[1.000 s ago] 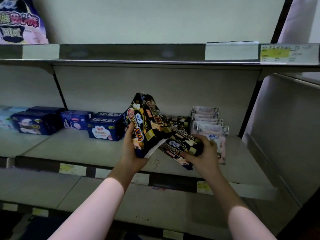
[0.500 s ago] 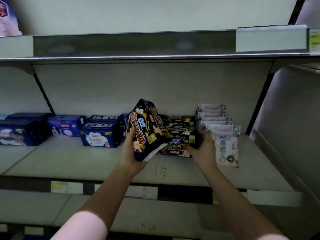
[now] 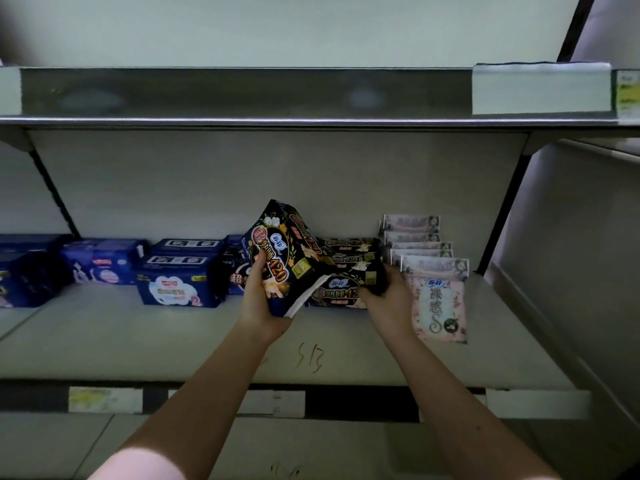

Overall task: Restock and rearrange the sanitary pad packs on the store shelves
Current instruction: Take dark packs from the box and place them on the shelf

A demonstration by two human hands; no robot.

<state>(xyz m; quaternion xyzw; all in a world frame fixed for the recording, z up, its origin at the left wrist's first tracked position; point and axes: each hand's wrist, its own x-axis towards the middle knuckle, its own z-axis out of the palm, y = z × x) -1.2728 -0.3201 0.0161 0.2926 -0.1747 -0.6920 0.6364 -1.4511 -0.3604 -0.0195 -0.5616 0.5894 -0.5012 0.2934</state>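
My left hand [image 3: 258, 299] grips a black pad pack marked 420 [image 3: 282, 261] from its left side and holds it tilted above the middle shelf [image 3: 173, 341]. To its right my right hand [image 3: 384, 296] holds the right end of another black pack [image 3: 343, 294], which stands on the shelf at the front of a row of like black packs [image 3: 349, 251]. A row of several pale pink packs [image 3: 438, 292] stands just right of that hand.
Dark blue pad packs [image 3: 176, 282] line the shelf to the left, more at the far left [image 3: 31, 268]. An upper shelf [image 3: 242, 95] with price-label strips hangs overhead. A grey side panel [image 3: 571, 254] closes the right. A lower shelf [image 3: 311, 445] juts out below.
My right hand has set its black pack down upright at the front of the black row. The left hand still holds its tilted pack. The view has moved closer and tipped up.
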